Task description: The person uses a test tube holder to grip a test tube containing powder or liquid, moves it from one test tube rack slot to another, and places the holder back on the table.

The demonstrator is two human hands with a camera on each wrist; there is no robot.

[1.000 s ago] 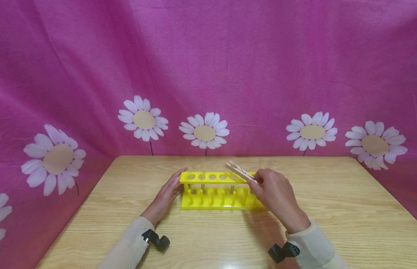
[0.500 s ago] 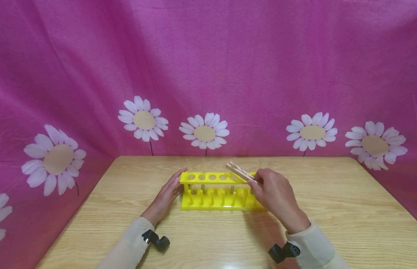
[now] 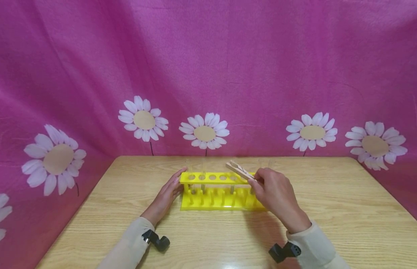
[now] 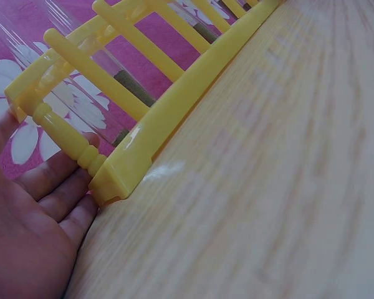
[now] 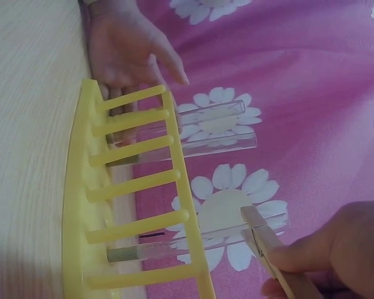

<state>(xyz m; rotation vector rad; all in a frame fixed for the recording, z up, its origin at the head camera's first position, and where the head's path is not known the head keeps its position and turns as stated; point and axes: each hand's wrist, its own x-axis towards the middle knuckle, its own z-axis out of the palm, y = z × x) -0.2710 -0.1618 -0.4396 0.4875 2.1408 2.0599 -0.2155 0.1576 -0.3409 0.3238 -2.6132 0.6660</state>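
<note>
A yellow test tube rack (image 3: 225,206) stands upright on the table with several clear test tubes in it, dark greyish stuff at the bottoms of some. My left hand (image 3: 166,194) touches the rack's left end; in the left wrist view its fingers (image 4: 62,193) lie extended against the end post and base. My right hand (image 3: 279,196) pinches a wooden test tube clamp (image 3: 240,172) above the rack's right half. In the right wrist view the clamp's jaws are at the upper part of one test tube (image 5: 174,245); whether they grip it I cannot tell.
The wood-grained table (image 3: 329,209) extends around the rack. A pink cloth (image 3: 255,67) printed with white daisies hangs behind and to the sides. Two tubes (image 5: 221,144) stand near the rack's left end; more tube tops (image 3: 265,163) rise behind my right hand.
Both hands and the rack hold their places. The wooden clamp's front end appears to spread slightly wider than before.
</note>
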